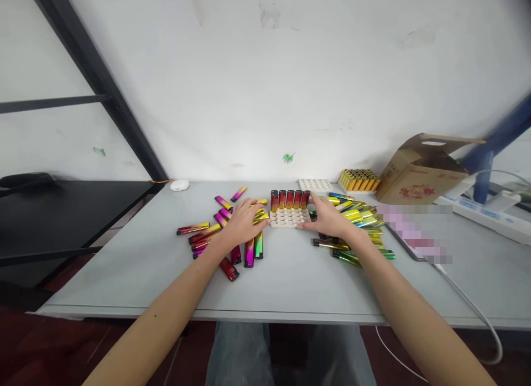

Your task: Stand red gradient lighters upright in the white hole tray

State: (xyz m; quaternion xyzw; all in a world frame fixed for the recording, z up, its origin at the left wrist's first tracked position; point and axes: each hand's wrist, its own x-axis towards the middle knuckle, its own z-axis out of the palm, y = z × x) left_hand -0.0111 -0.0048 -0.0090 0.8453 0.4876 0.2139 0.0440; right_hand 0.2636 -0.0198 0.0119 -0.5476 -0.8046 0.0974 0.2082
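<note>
I seemed to be steadying the white tray (286,224) between my hands, its back row filled with upright red lighters (291,200) and its nearer holes bare; my next move, I judged, called for squaring it gently without tipping that row. My right hand (327,217) was spread around the tray's right end — thumb at the near corner, forefinger beside the endmost lighter. My left hand (244,220) was loosely spread too, thumb apart from fingers, over loose lighters (199,229); whether it touched the tray, I couldn't tell.
</note>
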